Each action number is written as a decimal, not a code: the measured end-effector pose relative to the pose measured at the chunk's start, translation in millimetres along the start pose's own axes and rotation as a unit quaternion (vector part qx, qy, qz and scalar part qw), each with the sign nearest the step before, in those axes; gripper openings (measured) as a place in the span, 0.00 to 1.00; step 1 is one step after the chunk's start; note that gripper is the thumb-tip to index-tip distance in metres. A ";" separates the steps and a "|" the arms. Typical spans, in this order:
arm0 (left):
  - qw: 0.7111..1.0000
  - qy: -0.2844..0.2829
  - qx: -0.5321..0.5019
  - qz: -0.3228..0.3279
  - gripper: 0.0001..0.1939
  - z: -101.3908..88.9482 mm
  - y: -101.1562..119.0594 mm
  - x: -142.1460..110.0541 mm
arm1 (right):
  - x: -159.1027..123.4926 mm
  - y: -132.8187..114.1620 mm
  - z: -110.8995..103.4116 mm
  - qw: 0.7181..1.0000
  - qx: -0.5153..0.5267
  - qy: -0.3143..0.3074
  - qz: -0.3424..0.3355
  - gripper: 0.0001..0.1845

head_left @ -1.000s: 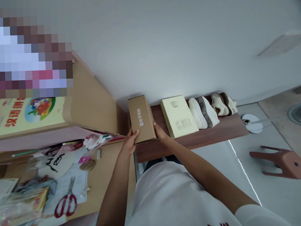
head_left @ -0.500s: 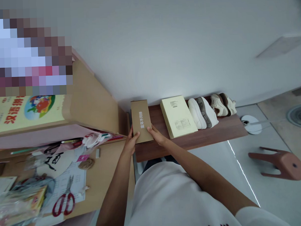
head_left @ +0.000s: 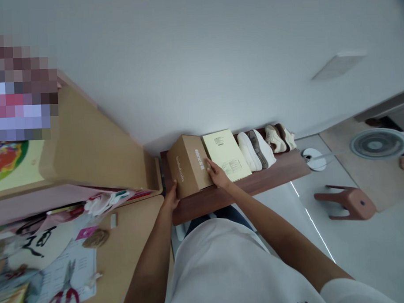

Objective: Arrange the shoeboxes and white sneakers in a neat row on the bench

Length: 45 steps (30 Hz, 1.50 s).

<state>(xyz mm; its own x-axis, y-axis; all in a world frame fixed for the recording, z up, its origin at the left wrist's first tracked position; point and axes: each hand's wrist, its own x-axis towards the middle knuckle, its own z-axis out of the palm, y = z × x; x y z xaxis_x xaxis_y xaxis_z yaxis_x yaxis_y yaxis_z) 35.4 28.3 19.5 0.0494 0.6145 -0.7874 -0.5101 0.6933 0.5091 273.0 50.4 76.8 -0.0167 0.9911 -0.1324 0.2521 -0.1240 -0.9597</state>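
A brown cardboard box (head_left: 188, 166) with white lettering stands on the left end of a dark wooden shelf (head_left: 243, 187). My left hand (head_left: 172, 197) grips its near left edge. My right hand (head_left: 216, 175) presses against its right side, fingers on the top face. Right beside the box lies a pale yellow box (head_left: 226, 155), touching it.
Two pairs of light shoes (head_left: 256, 150) sit further right on the shelf. A wooden desk (head_left: 132, 229) at the left carries papers and red-handled scissors (head_left: 63, 300). A brown stool (head_left: 348, 202), a white disc (head_left: 312, 159) and a round fan (head_left: 377, 143) are on the floor.
The brown box has been turned so its broad side faces up and shifted right against the yellow box. My view has panned right.
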 end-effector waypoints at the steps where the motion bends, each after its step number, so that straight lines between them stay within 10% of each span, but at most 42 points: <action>1: 1.000 0.002 -0.003 -0.001 0.28 1.0 -2.4 1.1 | 0.1 1.2 -1.5 1.000 -0.014 0.010 -0.002 0.40; 7: 0.997 0.008 -0.008 0.079 0.25 -9.5 12.0 -16.4 | 1.4 -4.1 -0.2 0.998 -0.050 0.036 0.029 0.41; 16: 0.967 0.060 0.085 0.232 0.30 -17.4 31.0 -23.3 | 23.7 -6.8 16.6 0.980 -0.033 -0.102 0.166 0.45; 34: 0.961 0.082 0.108 0.239 0.30 -17.8 12.9 4.5 | 37.6 34.8 33.8 0.970 0.009 -0.105 0.219 0.32; 45: 0.925 0.148 0.188 0.295 0.43 -20.3 24.6 1.6 | 32.5 -2.7 14.6 0.988 -0.092 -0.040 0.116 0.46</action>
<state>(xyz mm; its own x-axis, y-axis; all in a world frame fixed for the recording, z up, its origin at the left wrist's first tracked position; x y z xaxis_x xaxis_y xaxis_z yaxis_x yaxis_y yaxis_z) 5.4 38.7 23.7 -0.4086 0.8359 -0.3665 -0.0364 0.3863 0.9216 257.6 82.3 71.5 -0.0113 0.9289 -0.3702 0.4301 -0.3296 -0.8404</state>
